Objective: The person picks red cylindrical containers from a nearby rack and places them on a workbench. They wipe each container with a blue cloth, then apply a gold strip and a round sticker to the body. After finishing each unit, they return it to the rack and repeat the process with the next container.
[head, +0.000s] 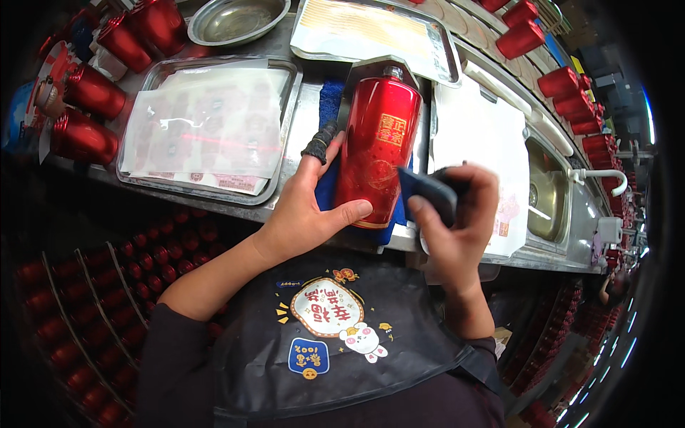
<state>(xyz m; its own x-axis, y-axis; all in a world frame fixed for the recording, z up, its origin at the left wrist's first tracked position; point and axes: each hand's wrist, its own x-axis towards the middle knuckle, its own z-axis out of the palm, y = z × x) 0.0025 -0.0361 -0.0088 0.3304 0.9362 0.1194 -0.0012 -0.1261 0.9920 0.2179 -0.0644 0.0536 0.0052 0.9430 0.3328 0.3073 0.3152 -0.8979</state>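
A glossy red bottle (374, 160) with gold characters and a clear threaded neck lies tilted in a metal cradle (365, 69) over a blue cloth (330, 101). My left hand (305, 208) grips the bottle's left side and base, its thumb across the lower end. Black wrapping covers one of its fingers. In my right hand (463, 222) is a dark blue flat scraper (428, 192), its edge close to the bottle's lower right side. Whether that edge touches the bottle, I cannot tell.
To the left, a metal tray (289, 123) holds decal sheets (214, 117). Behind are a tray of yellow-striped sheets (364, 27) and a metal basin (235, 21). White sheets (476, 134) lie at right, before a sink (548, 187) with a white faucet (604, 175). Red bottles (93, 91) stand at left.
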